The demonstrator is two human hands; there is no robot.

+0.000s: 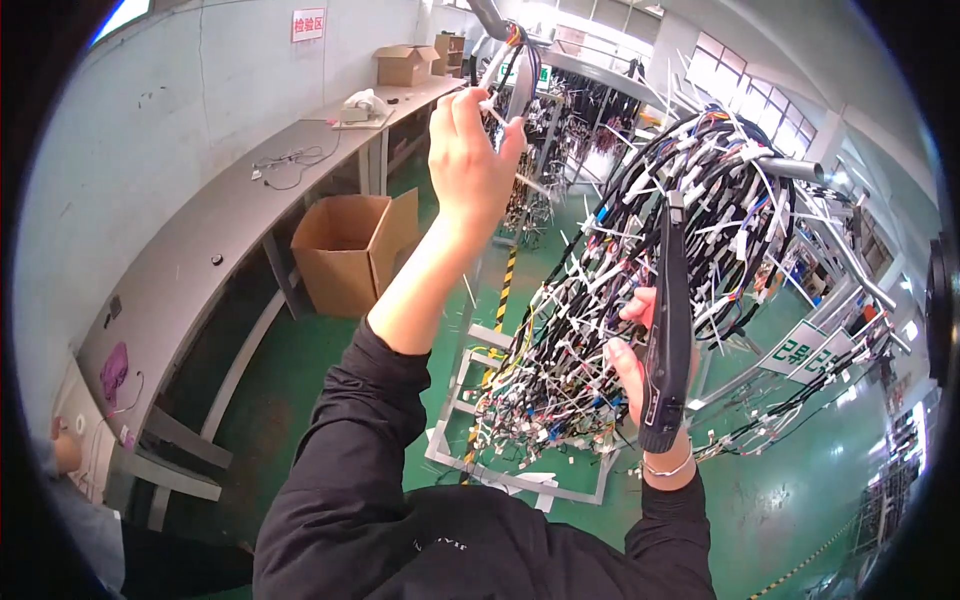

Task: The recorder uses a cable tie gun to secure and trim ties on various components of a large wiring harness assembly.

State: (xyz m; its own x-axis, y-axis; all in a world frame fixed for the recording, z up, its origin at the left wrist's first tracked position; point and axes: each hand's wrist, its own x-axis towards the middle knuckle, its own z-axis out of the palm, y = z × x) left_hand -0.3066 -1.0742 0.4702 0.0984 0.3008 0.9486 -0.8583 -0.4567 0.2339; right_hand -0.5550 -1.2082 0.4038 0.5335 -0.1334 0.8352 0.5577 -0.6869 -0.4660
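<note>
My left hand (468, 160) is raised at the top, thumb and fingers closed on a thin white cable tie (491, 107). Just beyond its fingertips, a bundle of coloured and black wires (519, 42) hangs by the end of a grey metal pipe (488, 16). In my right hand (628, 362) is a long black cable tie gun (667, 340), its metal nose pointing up and away. Behind the gun a thick mass of wire harnesses (590, 300) with white connectors and ties hangs from a rack; the gun hides part of it.
Along the left wall runs a long bench (215, 215) with loose cables and a white device (362, 106). An open cardboard box (345, 250) stands on the green floor beside it. A metal rack frame (525, 482) is ahead. At the lower left edge another person's hand (66, 448) shows.
</note>
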